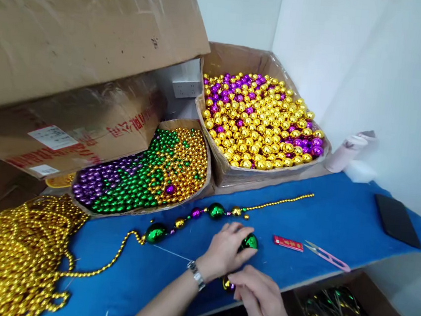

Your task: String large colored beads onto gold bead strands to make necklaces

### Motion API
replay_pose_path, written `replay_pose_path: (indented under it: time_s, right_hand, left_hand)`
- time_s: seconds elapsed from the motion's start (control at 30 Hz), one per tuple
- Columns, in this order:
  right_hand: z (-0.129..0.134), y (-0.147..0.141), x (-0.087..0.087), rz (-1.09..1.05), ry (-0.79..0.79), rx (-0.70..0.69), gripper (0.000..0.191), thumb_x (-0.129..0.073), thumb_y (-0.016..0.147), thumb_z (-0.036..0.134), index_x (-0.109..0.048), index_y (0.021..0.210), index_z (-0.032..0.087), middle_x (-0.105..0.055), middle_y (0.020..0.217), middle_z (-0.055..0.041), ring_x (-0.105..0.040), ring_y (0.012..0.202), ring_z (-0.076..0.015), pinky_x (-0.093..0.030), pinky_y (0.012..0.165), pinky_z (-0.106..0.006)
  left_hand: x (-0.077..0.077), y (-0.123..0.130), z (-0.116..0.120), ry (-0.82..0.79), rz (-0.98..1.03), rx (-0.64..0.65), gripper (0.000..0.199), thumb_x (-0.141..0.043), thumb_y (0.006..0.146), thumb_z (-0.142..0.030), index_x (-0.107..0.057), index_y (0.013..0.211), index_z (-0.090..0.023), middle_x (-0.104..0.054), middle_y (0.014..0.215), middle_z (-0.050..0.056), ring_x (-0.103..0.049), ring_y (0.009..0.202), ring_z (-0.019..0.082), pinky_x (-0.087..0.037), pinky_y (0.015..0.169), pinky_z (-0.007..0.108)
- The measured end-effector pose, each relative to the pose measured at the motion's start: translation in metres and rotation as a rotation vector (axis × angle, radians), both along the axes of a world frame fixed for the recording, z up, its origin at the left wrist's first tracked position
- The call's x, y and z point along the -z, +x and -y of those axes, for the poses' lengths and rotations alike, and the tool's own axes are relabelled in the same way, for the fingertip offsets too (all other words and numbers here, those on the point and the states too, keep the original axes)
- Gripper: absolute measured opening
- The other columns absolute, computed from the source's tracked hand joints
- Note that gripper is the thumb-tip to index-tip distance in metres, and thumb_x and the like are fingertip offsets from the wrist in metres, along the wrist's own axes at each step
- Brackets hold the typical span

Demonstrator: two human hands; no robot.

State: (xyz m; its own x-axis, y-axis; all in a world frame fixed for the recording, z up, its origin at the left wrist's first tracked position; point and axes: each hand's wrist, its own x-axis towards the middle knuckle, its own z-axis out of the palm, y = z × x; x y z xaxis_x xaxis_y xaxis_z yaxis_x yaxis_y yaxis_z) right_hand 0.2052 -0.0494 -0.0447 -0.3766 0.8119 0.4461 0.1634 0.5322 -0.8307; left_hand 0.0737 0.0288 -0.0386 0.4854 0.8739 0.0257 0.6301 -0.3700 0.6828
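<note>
Head camera view, looking down over a table covered in blue cloth (332, 209). Two bare hands work close together near the table's front edge, apart from each other by a small gap. The left hand (227, 246), wearing a metal wristwatch (196, 275), curls its thumb and fingers around a large green bead (250, 242), seemingly to steady it against the cloth. The right hand (259, 298) is just below and to the right, fingertips drawn in beside a shiny gold bead (227, 283); the fingers hide whether they pinch it, so I cannot tell.

Just beyond the left hand, a strand of beads (196, 212) in green, gold and purple lies across the cloth, perhaps stretched out so its order is easy to see. A pale thread (173, 252) runs toward the left wrist. Well to the left of the hands is a heaped pile of gold bead chain (14, 258), with one length trailing to the strand.

Beyond the hands, a box of small beads (211, 178) and a box of larger beads (238, 178) stand open toward the worker, probably for easy reaching. Right of the hands, a red packet (287, 243) and pink-handled snips (329, 257) lie near, likely kept handy; a dark flat slab (397, 219) rests farther off.
</note>
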Motion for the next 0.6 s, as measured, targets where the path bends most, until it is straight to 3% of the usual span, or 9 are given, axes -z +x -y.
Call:
replay_pose_path:
  time_s: [0.1, 0.2, 0.27, 0.33, 0.4, 0.43, 0.5, 0.6]
  right_hand:
    - [0.000, 0.001, -0.008, 0.030, -0.043, -0.014, 0.027, -0.038, 0.092, 0.012, -0.053, 0.109, 0.026, -0.057, 0.077, 0.0001, -0.054, 0.069, -0.0124, -0.042, 0.065, -0.024]
    - [-0.002, 0.004, -0.013, -0.024, -0.136, 0.026, 0.023, -0.037, 0.094, 0.017, -0.053, 0.108, 0.026, -0.055, 0.074, 0.0010, -0.053, 0.066, -0.0116, -0.042, 0.062, -0.023]
    - [-0.004, 0.006, -0.015, -0.095, -0.204, 0.065, 0.021, -0.036, 0.096, 0.021, -0.054, 0.108, 0.024, -0.053, 0.070, 0.0017, -0.052, 0.064, -0.0111, -0.041, 0.061, -0.023]
    - [-0.008, 0.008, -0.018, -0.170, -0.294, 0.110, 0.021, -0.036, 0.097, 0.026, -0.055, 0.105, 0.023, -0.051, 0.067, 0.0024, -0.052, 0.062, -0.0111, -0.041, 0.061, -0.023]
    - [-0.013, 0.006, -0.022, -0.245, -0.391, 0.131, 0.023, -0.035, 0.097, 0.031, -0.055, 0.103, 0.021, -0.050, 0.064, 0.0028, -0.052, 0.061, -0.0112, -0.042, 0.061, -0.024]
    - [-0.015, 0.004, -0.025, -0.278, -0.427, 0.128, 0.024, -0.035, 0.097, 0.033, -0.055, 0.103, 0.020, -0.049, 0.063, 0.0030, -0.052, 0.060, -0.0113, -0.042, 0.061, -0.025]
    - [-0.018, -0.002, -0.030, -0.308, -0.466, 0.091, 0.026, -0.036, 0.097, 0.035, -0.056, 0.101, 0.019, -0.049, 0.062, 0.0031, -0.051, 0.060, -0.0112, -0.043, 0.061, -0.025]
    - [-0.019, -0.007, -0.037, -0.282, -0.440, 0.033, 0.026, -0.038, 0.096, 0.036, -0.058, 0.100, 0.018, -0.050, 0.062, 0.0021, -0.052, 0.060, -0.0115, -0.044, 0.061, -0.026]
  left_hand:
    - [0.015, 0.015, -0.006, -0.007, -0.070, 0.013, 0.047, -0.067, 0.071, -0.036, -0.057, 0.117, -0.027, -0.057, 0.106, 0.008, -0.054, 0.095, 0.029, -0.046, 0.081, 0.042]
    - [0.013, 0.009, -0.003, -0.026, 0.016, -0.036, 0.045, -0.065, 0.073, -0.035, -0.055, 0.116, -0.025, -0.056, 0.106, 0.008, -0.056, 0.091, 0.025, -0.047, 0.079, 0.039]
    - [0.004, -0.008, 0.006, -0.153, 0.324, -0.129, 0.041, -0.058, 0.079, -0.037, -0.051, 0.118, -0.025, -0.055, 0.108, 0.008, -0.056, 0.095, 0.024, -0.046, 0.080, 0.036]
    - [-0.007, -0.030, 0.018, -0.406, 0.812, -0.220, 0.039, -0.046, 0.086, -0.043, -0.049, 0.120, -0.024, -0.057, 0.105, 0.008, -0.058, 0.091, 0.023, -0.048, 0.074, 0.034]
    - [-0.016, -0.050, 0.033, -0.628, 1.179, -0.217, 0.042, -0.037, 0.088, -0.049, -0.049, 0.120, -0.023, -0.058, 0.104, 0.009, -0.061, 0.077, 0.020, -0.048, 0.061, 0.030]
    - [-0.020, -0.056, 0.039, -0.680, 1.245, -0.176, 0.044, -0.039, 0.087, -0.051, -0.051, 0.118, -0.022, -0.056, 0.109, 0.010, -0.062, 0.073, 0.019, -0.047, 0.058, 0.028]
    - [-0.024, -0.062, 0.050, -0.681, 1.152, -0.041, 0.044, -0.057, 0.077, -0.048, -0.058, 0.110, -0.019, -0.051, 0.123, 0.012, -0.061, 0.083, 0.022, -0.048, 0.064, 0.029]
    - [-0.024, -0.056, 0.056, -0.543, 0.713, 0.155, 0.040, -0.074, 0.061, -0.032, -0.063, 0.097, -0.018, -0.052, 0.124, 0.009, -0.054, 0.101, 0.026, -0.044, 0.082, 0.033]
